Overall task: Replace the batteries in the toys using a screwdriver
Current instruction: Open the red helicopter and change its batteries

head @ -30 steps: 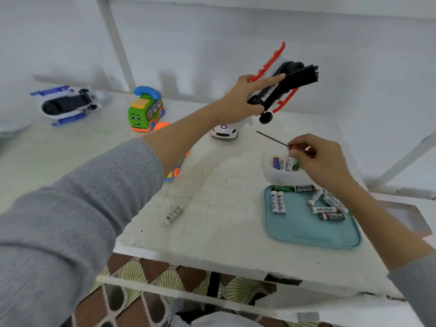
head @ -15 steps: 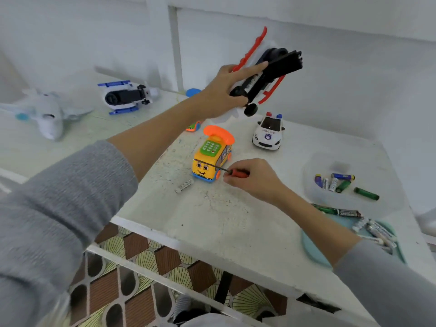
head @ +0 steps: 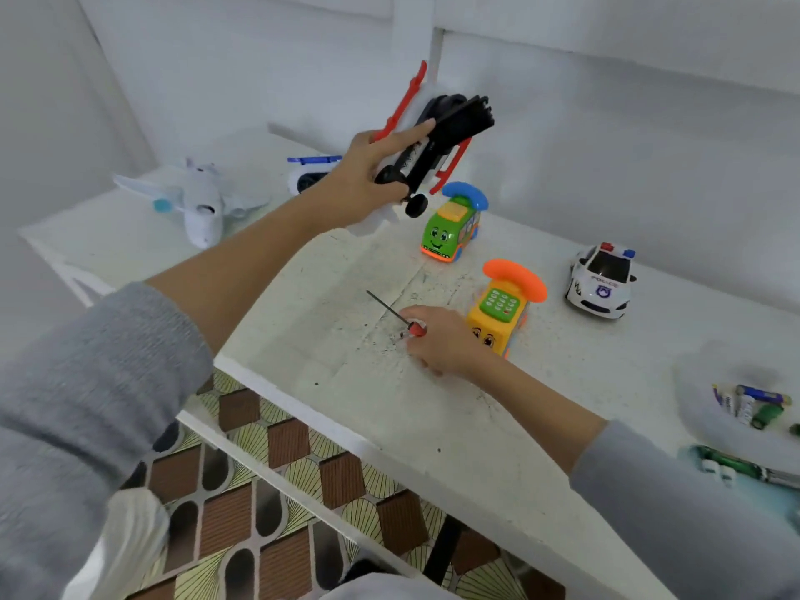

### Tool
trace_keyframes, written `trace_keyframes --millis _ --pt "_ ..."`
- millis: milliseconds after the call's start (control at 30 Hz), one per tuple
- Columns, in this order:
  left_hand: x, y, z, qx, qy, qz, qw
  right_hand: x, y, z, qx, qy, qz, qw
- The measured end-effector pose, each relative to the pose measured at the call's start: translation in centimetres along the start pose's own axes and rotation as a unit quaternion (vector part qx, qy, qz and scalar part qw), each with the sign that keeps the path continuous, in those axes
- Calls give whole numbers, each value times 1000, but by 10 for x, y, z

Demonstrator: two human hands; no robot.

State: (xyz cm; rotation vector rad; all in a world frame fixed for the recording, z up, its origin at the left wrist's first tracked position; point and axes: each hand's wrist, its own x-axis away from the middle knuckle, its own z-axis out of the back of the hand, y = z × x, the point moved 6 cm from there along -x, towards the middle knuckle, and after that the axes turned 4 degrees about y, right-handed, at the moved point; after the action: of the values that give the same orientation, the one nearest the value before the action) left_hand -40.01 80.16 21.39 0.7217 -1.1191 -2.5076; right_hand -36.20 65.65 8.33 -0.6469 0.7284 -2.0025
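My left hand (head: 366, 179) holds a white, red and black toy vehicle (head: 437, 140) raised above the table, its underside toward me. My right hand (head: 441, 339) grips a red-handled screwdriver (head: 391, 311) low over the white table (head: 346, 348), the shaft pointing up and left. A small pale battery lies under that hand, mostly hidden. Loose batteries (head: 751, 404) lie in a clear dish at the right, and more batteries (head: 736, 467) lie on a teal tray at the right edge.
A yellow phone-bus toy (head: 502, 309) stands right beside my right hand. A green phone-bus toy (head: 452, 225), a police car (head: 601, 279), a white plane (head: 199, 201) and a blue-white vehicle (head: 309, 173) stand farther back. Patterned floor shows below the table's front edge.
My right hand has carried the screwdriver from the battery tray leftward to the table spot by the yellow toy. My view has swung left. The left hand keeps the toy vehicle raised.
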Motion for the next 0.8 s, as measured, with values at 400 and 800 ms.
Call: trace_keyframes --millis 400,800 --pt "-6 -26 21 12 -17 -9 1000 -25 -4 -8 101 67 -17 993" --pt "-30 47 -28 58 -36 -84 994 22 -16 90 63 213 -14 975"
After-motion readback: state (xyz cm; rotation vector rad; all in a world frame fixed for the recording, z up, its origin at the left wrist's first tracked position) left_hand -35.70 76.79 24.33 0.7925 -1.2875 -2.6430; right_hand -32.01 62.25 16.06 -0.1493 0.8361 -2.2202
